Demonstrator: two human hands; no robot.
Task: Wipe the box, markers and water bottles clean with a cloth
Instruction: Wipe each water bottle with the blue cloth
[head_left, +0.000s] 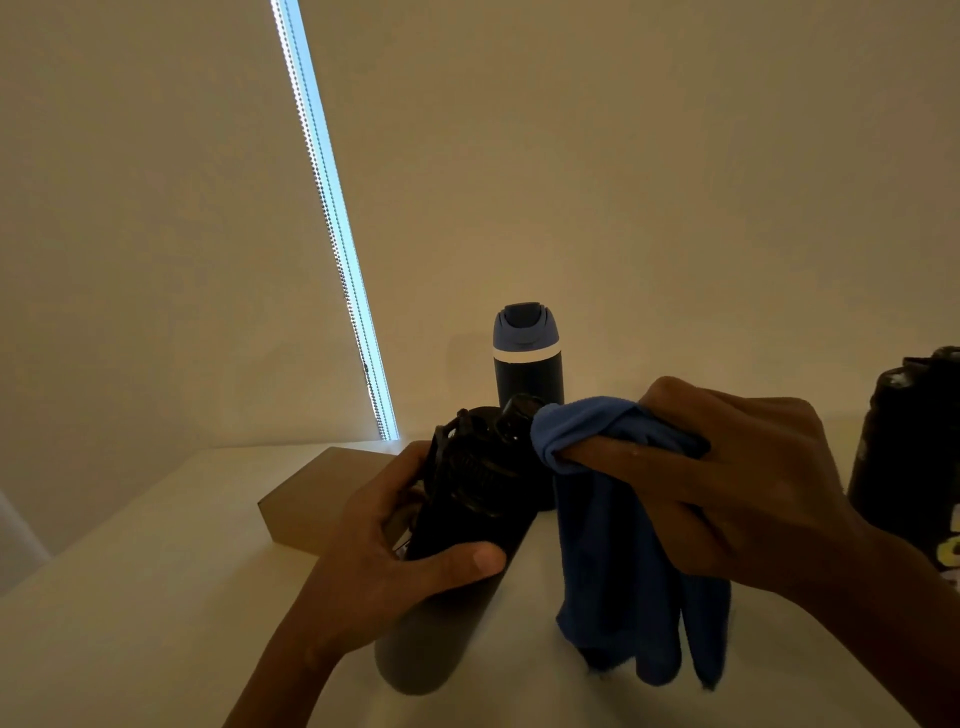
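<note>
L hand (395, 545) grips the tilted black bottle (467, 519) over the table (130, 597). R hand (743, 467) pinches the blue cloth (613, 571) against its cap (rest hangs down). From it: box (311, 499) at 9 o'clock, navy bottle (527, 364) at 12, dark bottle (909, 457) at 3.

Tilted black bottle (431, 639), hanging blue cloth (623, 571)

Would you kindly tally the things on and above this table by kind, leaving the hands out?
Water bottles: 3 (held black bottle, blue-capped bottle, dark bottle at the right edge)
Cardboard box: 1
Blue cloth: 1
Markers: 0 in view
Total: 5
</note>
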